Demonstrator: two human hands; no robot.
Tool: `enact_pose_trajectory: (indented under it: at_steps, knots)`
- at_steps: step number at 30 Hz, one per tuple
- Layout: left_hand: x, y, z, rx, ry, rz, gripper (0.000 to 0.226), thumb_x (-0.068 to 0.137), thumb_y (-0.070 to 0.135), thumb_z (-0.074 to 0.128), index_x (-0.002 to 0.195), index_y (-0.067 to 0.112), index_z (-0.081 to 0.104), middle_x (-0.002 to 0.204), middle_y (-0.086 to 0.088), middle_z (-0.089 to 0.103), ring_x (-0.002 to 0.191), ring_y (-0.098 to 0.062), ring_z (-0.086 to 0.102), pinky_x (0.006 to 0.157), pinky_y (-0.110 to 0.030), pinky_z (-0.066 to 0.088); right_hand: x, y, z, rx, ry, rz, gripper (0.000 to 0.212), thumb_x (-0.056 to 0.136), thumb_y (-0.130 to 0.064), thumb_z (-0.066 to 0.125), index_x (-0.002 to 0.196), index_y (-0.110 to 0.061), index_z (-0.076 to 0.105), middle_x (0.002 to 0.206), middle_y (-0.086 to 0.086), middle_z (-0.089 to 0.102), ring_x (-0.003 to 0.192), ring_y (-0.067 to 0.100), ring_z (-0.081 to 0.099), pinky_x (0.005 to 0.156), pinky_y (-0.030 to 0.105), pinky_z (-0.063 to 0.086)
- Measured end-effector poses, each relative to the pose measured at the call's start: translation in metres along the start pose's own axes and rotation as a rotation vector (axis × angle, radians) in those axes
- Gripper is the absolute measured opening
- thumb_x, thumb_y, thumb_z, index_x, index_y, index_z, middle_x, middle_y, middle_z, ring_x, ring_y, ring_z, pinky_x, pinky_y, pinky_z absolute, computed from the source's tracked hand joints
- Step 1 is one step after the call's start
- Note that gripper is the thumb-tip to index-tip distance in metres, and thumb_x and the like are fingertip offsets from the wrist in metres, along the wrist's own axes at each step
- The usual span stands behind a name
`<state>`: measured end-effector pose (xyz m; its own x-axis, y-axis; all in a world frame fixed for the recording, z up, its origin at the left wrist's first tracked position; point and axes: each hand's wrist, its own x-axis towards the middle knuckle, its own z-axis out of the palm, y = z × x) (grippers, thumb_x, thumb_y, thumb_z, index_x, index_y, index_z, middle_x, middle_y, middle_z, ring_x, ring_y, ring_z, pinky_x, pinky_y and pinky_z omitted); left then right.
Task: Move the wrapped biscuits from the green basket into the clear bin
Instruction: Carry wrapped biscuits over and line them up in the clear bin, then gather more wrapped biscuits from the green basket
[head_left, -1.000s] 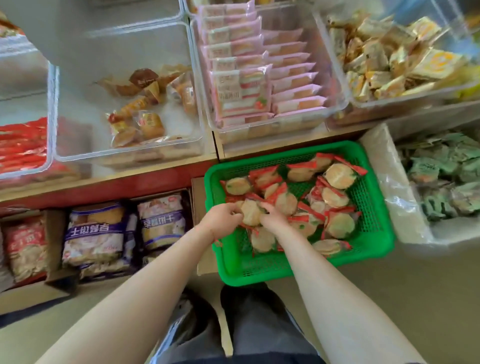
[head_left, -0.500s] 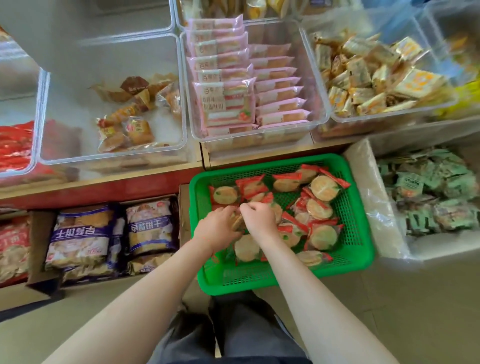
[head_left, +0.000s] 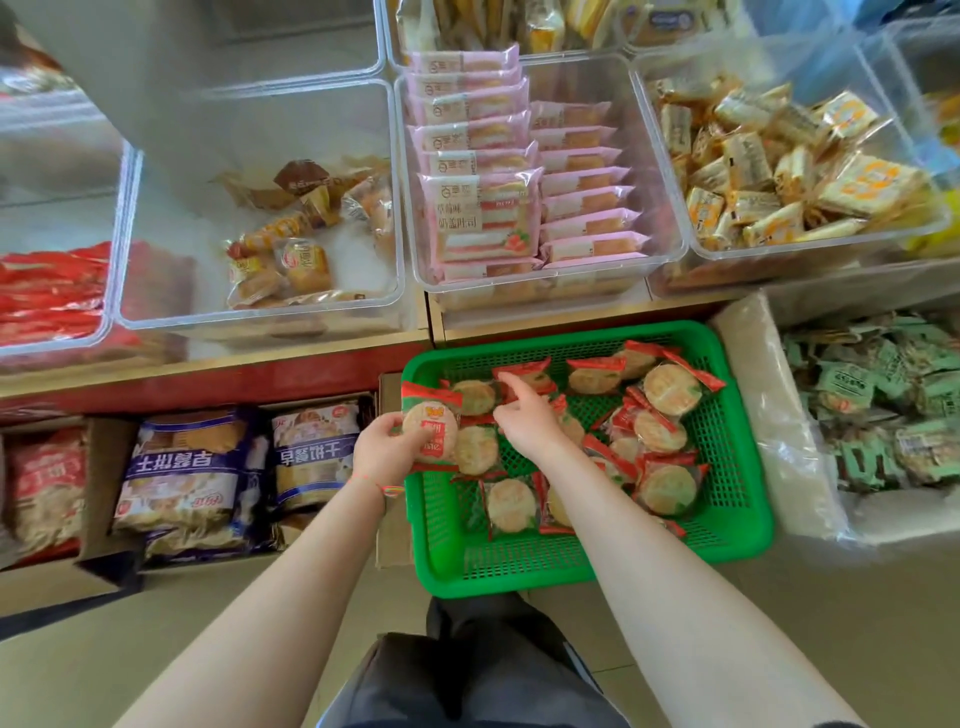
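A green basket (head_left: 743, 525) sits on the floor below the shelf and holds several round biscuits in red-edged clear wrappers (head_left: 670, 389). My left hand (head_left: 382, 452) grips a small stack of wrapped biscuits (head_left: 431, 428) at the basket's left rim. Inside the basket, my right hand (head_left: 524, 415) reaches over the pile with its index finger stretched toward a wrapped biscuit (head_left: 524, 376) at the back. On the shelf to the upper left stands a clear bin (head_left: 156, 291) that is partly filled with brown and orange wrapped cakes (head_left: 291, 260).
More clear bins line the shelf: pink packs (head_left: 483, 218), yellow packs (head_left: 779, 182), red packs (head_left: 47, 291). A white box of green packs (head_left: 893, 415) stands right of the basket. Bagged snacks in cardboard boxes (head_left: 202, 467) lie to the left. My knees (head_left: 467, 675) are below.
My left hand has lifted a stack of wrapped biscuits to the basket's left rim. My right hand has let go and moved toward the back of the basket with its finger extended.
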<state>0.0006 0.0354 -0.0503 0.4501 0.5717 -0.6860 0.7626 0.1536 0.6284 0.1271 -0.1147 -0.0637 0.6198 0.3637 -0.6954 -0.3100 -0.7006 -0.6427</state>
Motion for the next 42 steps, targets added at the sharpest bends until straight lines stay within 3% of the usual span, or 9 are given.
enact_pose_trajectory:
  at_steps: [5,8,14,19,23,26,33,38,42]
  knots:
    - [0.003,-0.004,-0.004,0.075,0.011,0.063,0.023,0.085,0.027,0.073,0.103,0.013,0.068,0.092,-0.001,0.071,0.078,-0.008,0.064,0.065,-0.02,0.052,0.012,-0.003,0.005,-0.107,-0.076,0.07,0.07,0.094,-0.009,0.044,0.151,-0.04,0.018,0.08,0.001,0.057,0.043,0.012,0.038,0.037,0.024,0.03]
    - [0.002,-0.005,-0.005,0.083,0.007,0.077,0.027,0.087,0.029,0.071,0.108,0.012,0.067,0.098,-0.003,0.07,0.089,-0.016,0.065,0.081,-0.032,0.054,0.018,-0.003,0.011,-0.119,-0.105,0.096,0.063,0.093,-0.011,0.046,0.149,-0.032,0.026,0.081,0.004,0.059,0.049,0.016,0.042,0.042,0.027,0.03]
    - [0.001,-0.007,-0.005,0.038,0.004,0.069,0.026,0.089,0.028,0.07,0.108,0.011,0.067,0.1,-0.003,0.071,0.09,-0.016,0.066,0.081,-0.031,0.054,0.011,0.003,0.025,-0.07,-0.064,0.12,0.045,0.094,-0.022,0.044,0.139,-0.026,0.039,0.083,-0.002,0.054,0.059,0.016,0.049,0.049,0.029,0.034]
    - [-0.011,0.0,-0.008,-0.337,-0.087,-0.205,0.004,0.09,0.011,0.064,0.092,0.013,0.063,0.084,-0.003,0.07,0.066,-0.013,0.065,0.051,-0.023,0.055,-0.016,0.004,0.012,-0.007,0.213,0.028,0.027,0.101,-0.036,0.038,0.115,-0.026,0.057,0.093,-0.002,0.066,0.065,0.017,0.059,0.051,0.028,0.041]
    - [-0.03,0.008,-0.02,-0.436,-0.125,-0.225,0.011,0.091,0.013,0.062,0.102,0.012,0.062,0.089,-0.006,0.07,0.072,-0.016,0.067,0.056,-0.028,0.056,-0.057,-0.001,-0.015,-0.008,0.33,-0.113,0.029,0.101,-0.038,0.039,0.105,-0.024,0.064,0.083,0.0,0.069,0.073,0.019,0.067,0.064,0.039,0.053]
    - [-0.044,0.024,-0.03,-0.439,-0.104,-0.205,0.016,0.09,0.014,0.062,0.106,0.011,0.061,0.089,-0.007,0.07,0.072,-0.017,0.066,0.055,-0.029,0.054,-0.089,-0.021,-0.032,0.02,0.394,-0.259,0.027,0.1,-0.038,0.042,0.088,-0.027,0.063,0.07,-0.003,0.062,0.056,0.002,0.053,0.054,0.028,0.041]
    - [-0.075,0.09,-0.047,-0.542,-0.278,-0.094,0.023,0.091,0.024,0.06,0.108,0.008,0.064,0.086,-0.011,0.075,0.069,-0.022,0.072,0.055,-0.035,0.057,-0.157,-0.09,-0.045,0.219,0.369,-0.6,0.031,0.097,-0.032,0.055,0.071,-0.016,0.062,0.052,-0.014,0.052,0.049,0.0,0.047,0.05,0.012,0.035]
    - [-0.106,0.119,-0.059,-0.558,-0.449,0.056,0.024,0.094,0.021,0.052,0.109,0.006,0.063,0.081,-0.009,0.07,0.064,-0.017,0.069,0.054,-0.032,0.056,-0.173,-0.108,-0.042,0.22,0.338,-0.644,0.023,0.091,-0.031,0.064,0.079,-0.013,0.058,0.072,0.0,0.06,0.066,0.009,0.055,0.06,0.021,0.045]
    - [-0.12,0.123,-0.068,-0.461,-0.446,0.154,0.03,0.092,0.019,0.055,0.117,0.003,0.061,0.087,-0.01,0.067,0.061,-0.017,0.067,0.051,-0.028,0.054,-0.167,-0.107,-0.034,0.182,0.34,-0.603,0.017,0.088,-0.027,0.068,0.086,-0.019,0.054,0.084,-0.004,0.058,0.076,0.0,0.053,0.068,0.012,0.044]
